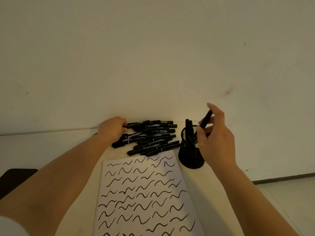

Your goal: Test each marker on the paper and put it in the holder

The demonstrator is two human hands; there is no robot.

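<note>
A pile of several black markers (151, 137) lies on the table by the wall. My left hand (112, 129) rests on the pile's left end, fingers curled over a marker's tip. My right hand (216, 135) holds one black marker (206, 119) tilted, its lower end over the rim of the black mesh holder (190, 155). A few markers stand in the holder. A white paper (144, 193) covered with black wavy test strokes lies in front of the pile.
The pale table (59, 145) meets a plain wall (153, 57) just behind the markers. A dark object (15, 178) sits at the table's left edge. Floor tiles (289, 198) show at the lower right.
</note>
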